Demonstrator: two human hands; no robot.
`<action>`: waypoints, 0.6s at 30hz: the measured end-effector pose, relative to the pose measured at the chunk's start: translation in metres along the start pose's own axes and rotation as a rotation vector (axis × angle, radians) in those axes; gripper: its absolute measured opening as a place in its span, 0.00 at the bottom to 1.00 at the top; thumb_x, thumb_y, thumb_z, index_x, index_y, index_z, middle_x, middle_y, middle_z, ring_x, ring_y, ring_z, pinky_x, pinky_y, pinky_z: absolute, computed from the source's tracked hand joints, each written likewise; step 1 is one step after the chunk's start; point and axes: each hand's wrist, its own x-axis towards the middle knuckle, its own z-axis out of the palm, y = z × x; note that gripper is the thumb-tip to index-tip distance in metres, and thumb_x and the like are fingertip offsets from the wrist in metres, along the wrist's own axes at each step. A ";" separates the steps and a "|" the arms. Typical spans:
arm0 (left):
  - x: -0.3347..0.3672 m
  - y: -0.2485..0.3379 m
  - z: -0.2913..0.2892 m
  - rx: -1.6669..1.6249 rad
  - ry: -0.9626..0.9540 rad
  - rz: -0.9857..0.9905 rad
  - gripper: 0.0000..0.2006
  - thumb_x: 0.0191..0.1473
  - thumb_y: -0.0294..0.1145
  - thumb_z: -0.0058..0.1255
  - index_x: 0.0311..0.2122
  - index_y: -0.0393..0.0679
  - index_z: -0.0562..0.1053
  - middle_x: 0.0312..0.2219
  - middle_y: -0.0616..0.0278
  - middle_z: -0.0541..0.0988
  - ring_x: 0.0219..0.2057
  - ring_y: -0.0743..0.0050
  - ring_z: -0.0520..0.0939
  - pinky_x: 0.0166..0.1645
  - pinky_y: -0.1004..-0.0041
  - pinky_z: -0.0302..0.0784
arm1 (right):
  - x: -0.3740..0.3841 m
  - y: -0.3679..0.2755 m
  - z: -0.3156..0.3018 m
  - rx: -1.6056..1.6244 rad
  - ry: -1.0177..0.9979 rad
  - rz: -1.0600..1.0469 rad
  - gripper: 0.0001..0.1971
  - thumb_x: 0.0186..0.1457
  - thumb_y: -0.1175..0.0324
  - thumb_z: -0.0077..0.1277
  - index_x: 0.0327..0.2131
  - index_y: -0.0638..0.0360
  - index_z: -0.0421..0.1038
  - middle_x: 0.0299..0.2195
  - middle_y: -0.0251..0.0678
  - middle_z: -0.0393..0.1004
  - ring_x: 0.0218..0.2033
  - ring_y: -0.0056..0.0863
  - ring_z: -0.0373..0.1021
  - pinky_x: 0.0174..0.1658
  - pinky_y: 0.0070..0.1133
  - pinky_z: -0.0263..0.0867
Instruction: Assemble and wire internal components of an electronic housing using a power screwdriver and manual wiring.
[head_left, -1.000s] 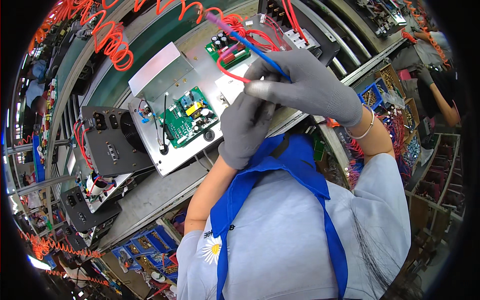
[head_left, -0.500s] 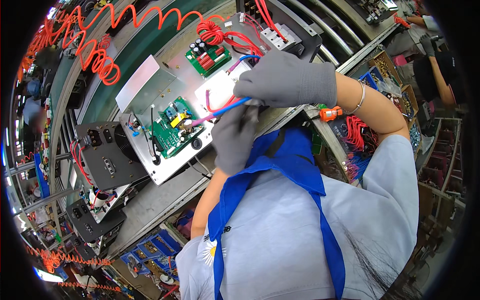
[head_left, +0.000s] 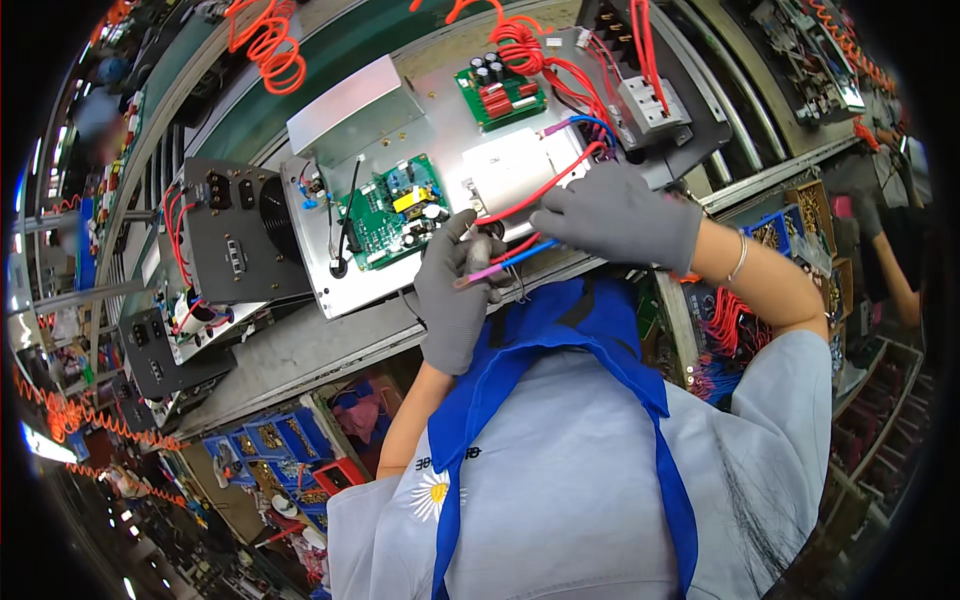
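Laid across curled left grip (head_left: pixel 453 295): smooth blue cable (head_left: pixel 530 252), purple-sleeved end. Meeting bunched, knit-gloved right grip (head_left: pixel 625 215); cannot tell what's pinched.

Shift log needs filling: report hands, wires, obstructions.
Left hand at red wire. Right hand by blue wire, grips partly hidden. Purple end at left hand. Red wire crossing white block.

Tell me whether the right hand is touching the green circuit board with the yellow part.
Apart. The head view shows the right hand well to the right of that green circuit board, with part of a white box visible between them.
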 end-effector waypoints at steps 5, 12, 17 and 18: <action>0.002 -0.007 -0.007 0.182 0.047 0.078 0.22 0.57 0.29 0.51 0.56 0.36 0.65 0.25 0.57 0.81 0.21 0.81 0.80 0.23 0.81 0.73 | 0.008 -0.041 0.009 0.149 0.218 0.343 0.18 0.45 0.67 0.57 0.43 0.50 0.71 0.33 0.31 0.71 0.24 0.29 0.73 0.23 0.27 0.66; 0.026 -0.004 -0.016 0.268 -0.091 0.214 0.11 0.57 0.28 0.49 0.45 0.37 0.69 0.27 0.53 0.81 0.23 0.79 0.81 0.25 0.78 0.73 | 0.036 -0.088 0.018 0.226 0.378 0.594 0.17 0.44 0.62 0.60 0.38 0.54 0.71 0.35 0.34 0.71 0.24 0.29 0.73 0.24 0.26 0.68; 0.035 0.004 -0.025 0.672 -0.090 0.522 0.11 0.54 0.38 0.53 0.40 0.45 0.71 0.18 0.54 0.76 0.20 0.55 0.79 0.25 0.63 0.73 | 0.042 -0.098 0.037 0.193 0.413 0.694 0.14 0.47 0.62 0.58 0.38 0.53 0.71 0.30 0.33 0.71 0.23 0.32 0.72 0.25 0.27 0.67; 0.036 0.011 -0.028 0.825 -0.124 0.588 0.11 0.52 0.36 0.55 0.39 0.45 0.73 0.18 0.54 0.77 0.19 0.58 0.79 0.24 0.66 0.72 | 0.042 -0.100 0.037 0.197 0.433 0.713 0.14 0.49 0.62 0.57 0.39 0.53 0.71 0.28 0.32 0.71 0.23 0.32 0.72 0.25 0.27 0.67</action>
